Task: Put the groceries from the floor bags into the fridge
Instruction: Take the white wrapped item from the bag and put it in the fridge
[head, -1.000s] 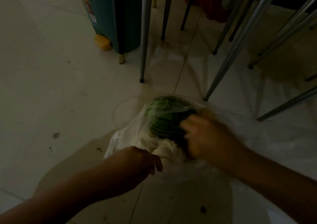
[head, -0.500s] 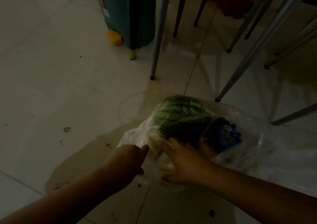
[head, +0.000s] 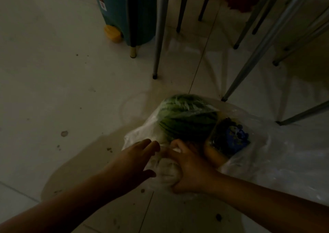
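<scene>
Green-striped watermelon (head: 187, 118), teal bin (head: 122, 10)

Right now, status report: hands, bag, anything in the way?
Right hand gripping bunched bag. Left hand open beside it. Watermelon inside. Chair legs close behind.

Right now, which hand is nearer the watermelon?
Right. The right hand grips bunched bag plastic right beside the watermelon; the left hand reaches in slightly further off.

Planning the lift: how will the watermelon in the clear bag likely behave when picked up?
The watermelon fills much of the clear plastic bag, so probably heavy. It is round, so apt to roll once freed. The film over it looks slick and floppy; gripping by the bag alone may slip or tear.
</scene>
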